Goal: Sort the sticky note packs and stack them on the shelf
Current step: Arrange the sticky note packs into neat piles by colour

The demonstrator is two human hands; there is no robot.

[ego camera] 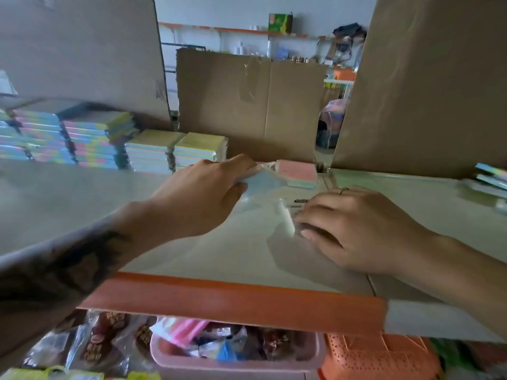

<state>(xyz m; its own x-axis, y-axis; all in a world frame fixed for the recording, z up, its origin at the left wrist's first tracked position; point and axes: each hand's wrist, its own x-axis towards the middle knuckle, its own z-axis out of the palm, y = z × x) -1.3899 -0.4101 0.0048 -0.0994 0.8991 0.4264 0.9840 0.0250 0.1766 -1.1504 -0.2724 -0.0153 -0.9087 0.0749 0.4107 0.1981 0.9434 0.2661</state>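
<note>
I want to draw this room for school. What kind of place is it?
Probably a small shop or its stockroom. Stacks of sticky note packs sit on an orange-edged shelf, baskets of packaged snacks stand below, and more stocked shelves line the back wall.

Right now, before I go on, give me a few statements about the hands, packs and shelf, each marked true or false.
1. The left hand touches the pack lying on the shelf. True.
2. The right hand hangs idle off the shelf. False: it rests on the shelf, fingers curled on the clear wrapper.
3. Stacks of packs stand at the back left. True.
4. The shelf's front edge is blue. False: it is orange.
5. Baskets sit below the shelf. True.
</note>
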